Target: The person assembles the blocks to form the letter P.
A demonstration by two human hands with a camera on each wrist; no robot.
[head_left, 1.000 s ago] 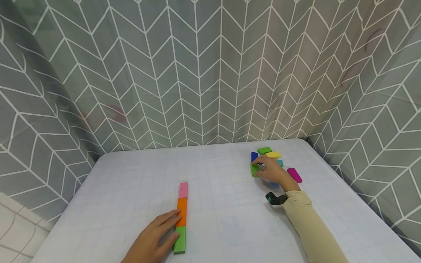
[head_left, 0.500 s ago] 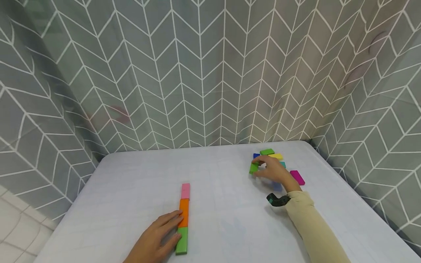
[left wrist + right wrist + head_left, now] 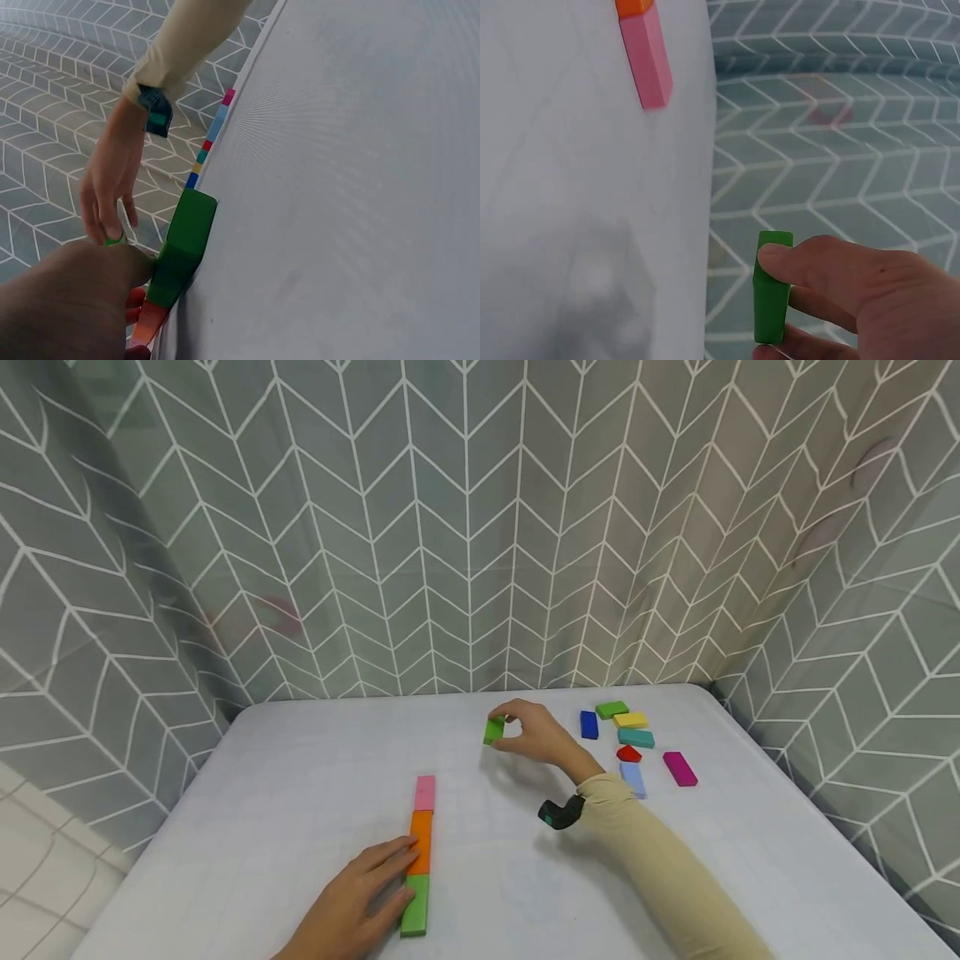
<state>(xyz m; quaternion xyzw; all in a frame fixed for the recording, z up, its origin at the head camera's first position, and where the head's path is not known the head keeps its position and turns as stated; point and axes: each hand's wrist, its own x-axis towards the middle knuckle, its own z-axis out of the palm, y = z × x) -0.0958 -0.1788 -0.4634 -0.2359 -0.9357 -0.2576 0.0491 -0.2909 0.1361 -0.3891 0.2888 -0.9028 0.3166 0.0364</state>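
Between thumb and fingers my right hand (image 3: 536, 735) pinches a small green block (image 3: 492, 731), held up above the table with a shadow below it. In the right wrist view this green block (image 3: 771, 300) stands on end, the thumb on its near face. My left hand (image 3: 348, 906) rests along the left side of a straight row of blocks, its fingers loosely extended. From far to near the row runs pink block (image 3: 425, 793), orange block (image 3: 422, 835) and light green block (image 3: 416, 910), end to end. Its fingertips touch the orange and light green blocks.
At the back right lie loose blocks: dark blue (image 3: 588, 725), green (image 3: 612, 709), yellow (image 3: 631, 720), teal (image 3: 636, 738), red (image 3: 628, 753), light blue (image 3: 632, 778) and magenta (image 3: 680, 769). A patterned curtain (image 3: 450, 527) surrounds the white table (image 3: 315, 760).
My right hand has carried the green block leftward, away from the loose blocks, uncovering the red and light blue ones. The left hand stays beside the row.
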